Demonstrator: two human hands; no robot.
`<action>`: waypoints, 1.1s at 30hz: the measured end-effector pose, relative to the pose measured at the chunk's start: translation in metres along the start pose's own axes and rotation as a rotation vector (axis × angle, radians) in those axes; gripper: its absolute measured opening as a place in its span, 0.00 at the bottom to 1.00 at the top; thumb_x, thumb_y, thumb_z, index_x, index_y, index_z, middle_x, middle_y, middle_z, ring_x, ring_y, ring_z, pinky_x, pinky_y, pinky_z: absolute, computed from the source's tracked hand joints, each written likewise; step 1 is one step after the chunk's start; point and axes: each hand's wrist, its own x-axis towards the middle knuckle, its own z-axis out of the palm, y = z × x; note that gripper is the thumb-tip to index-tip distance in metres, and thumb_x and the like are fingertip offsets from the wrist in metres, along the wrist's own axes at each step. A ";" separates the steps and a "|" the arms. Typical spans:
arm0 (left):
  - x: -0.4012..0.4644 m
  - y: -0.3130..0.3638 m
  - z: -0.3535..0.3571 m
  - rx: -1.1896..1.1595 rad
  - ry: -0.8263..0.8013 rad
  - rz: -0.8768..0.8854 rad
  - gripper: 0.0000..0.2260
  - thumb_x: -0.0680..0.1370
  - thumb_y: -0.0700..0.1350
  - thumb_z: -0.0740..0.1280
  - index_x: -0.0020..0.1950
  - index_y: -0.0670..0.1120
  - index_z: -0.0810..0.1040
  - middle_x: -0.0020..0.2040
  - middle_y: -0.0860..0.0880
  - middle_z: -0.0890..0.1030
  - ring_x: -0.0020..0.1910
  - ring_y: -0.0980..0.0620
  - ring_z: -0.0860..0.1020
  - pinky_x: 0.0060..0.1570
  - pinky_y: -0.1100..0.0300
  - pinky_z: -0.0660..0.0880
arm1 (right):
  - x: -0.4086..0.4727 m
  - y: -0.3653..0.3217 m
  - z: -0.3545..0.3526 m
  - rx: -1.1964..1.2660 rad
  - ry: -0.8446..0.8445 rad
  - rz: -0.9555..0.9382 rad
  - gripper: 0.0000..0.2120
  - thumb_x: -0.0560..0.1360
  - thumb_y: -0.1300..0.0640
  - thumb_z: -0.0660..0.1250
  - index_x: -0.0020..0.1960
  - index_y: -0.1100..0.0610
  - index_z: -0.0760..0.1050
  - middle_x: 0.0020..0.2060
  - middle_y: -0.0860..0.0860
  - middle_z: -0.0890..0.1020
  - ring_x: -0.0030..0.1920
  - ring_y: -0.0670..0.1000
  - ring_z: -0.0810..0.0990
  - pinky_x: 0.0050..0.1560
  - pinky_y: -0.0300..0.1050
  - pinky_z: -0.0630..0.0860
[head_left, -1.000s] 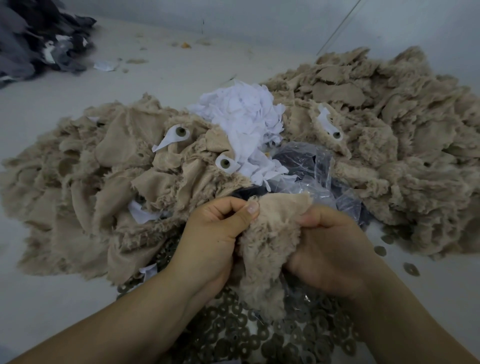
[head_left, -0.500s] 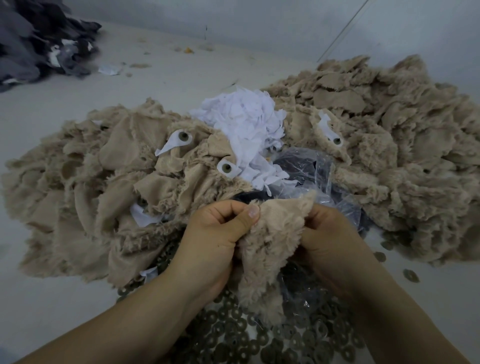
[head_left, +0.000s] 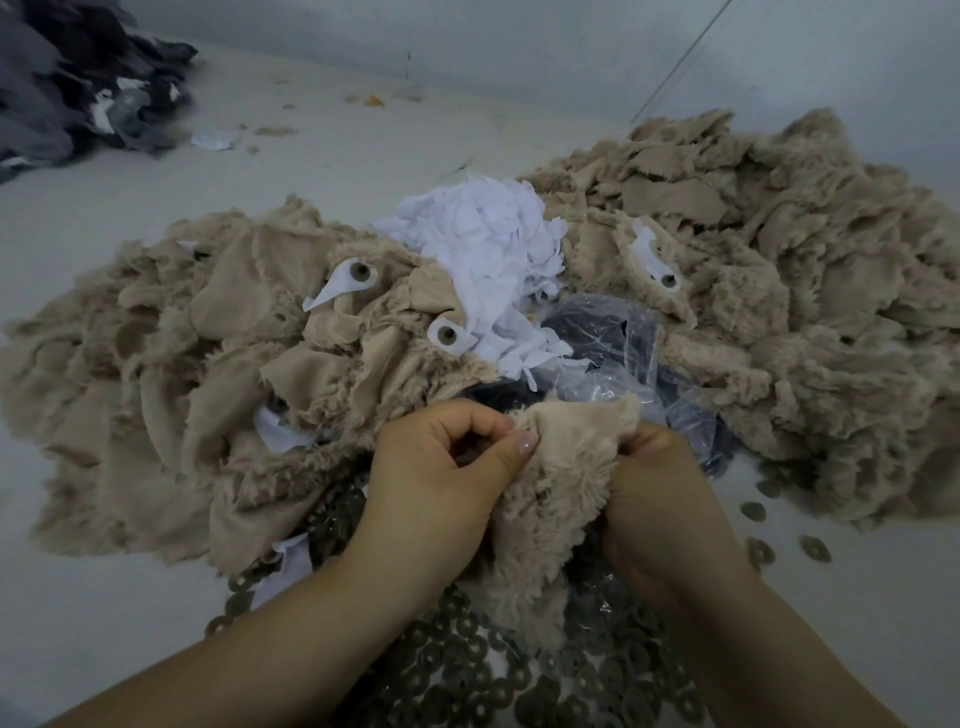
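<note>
A beige plush fabric piece (head_left: 556, 499) hangs between both hands, fuzzy side toward me, smooth backing folded over at its top. My left hand (head_left: 441, 483) pinches its upper left edge with the thumb pressed against the backing. My right hand (head_left: 660, 493) grips the right edge, its fingers curled behind the fabric and mostly hidden. Beneath the hands lie several dark round washers (head_left: 467, 670).
A beige plush pile (head_left: 182, 374) at left carries white eye patches with grey discs (head_left: 358, 273). White fabric scraps (head_left: 488, 234) and a clear plastic bag (head_left: 618, 343) sit in the middle. Another plush pile (head_left: 805, 270) lies right. Dark cloth (head_left: 67, 78) lies far left.
My right hand has slid further behind the plush piece, so its fingers show less. The left hand keeps its pinch. The view has tilted slightly.
</note>
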 end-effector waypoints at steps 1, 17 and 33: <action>0.000 0.001 0.001 0.028 0.005 0.026 0.03 0.71 0.48 0.73 0.37 0.51 0.83 0.32 0.53 0.82 0.32 0.59 0.78 0.33 0.66 0.73 | -0.001 0.000 0.001 0.006 0.014 -0.016 0.11 0.63 0.62 0.75 0.45 0.59 0.86 0.41 0.63 0.86 0.41 0.63 0.86 0.39 0.54 0.83; 0.001 0.009 -0.001 0.289 0.087 0.149 0.09 0.72 0.40 0.76 0.34 0.48 0.81 0.33 0.54 0.81 0.31 0.57 0.79 0.31 0.67 0.74 | 0.003 0.004 0.000 0.020 0.086 0.045 0.29 0.65 0.42 0.71 0.52 0.66 0.80 0.51 0.68 0.82 0.49 0.67 0.83 0.50 0.67 0.80; 0.005 0.008 0.003 -0.177 0.028 -0.198 0.06 0.69 0.40 0.76 0.33 0.45 0.83 0.32 0.43 0.82 0.32 0.49 0.80 0.34 0.56 0.78 | 0.000 0.011 0.003 -0.104 0.059 -0.161 0.05 0.71 0.55 0.74 0.43 0.57 0.85 0.40 0.58 0.87 0.43 0.59 0.87 0.42 0.54 0.84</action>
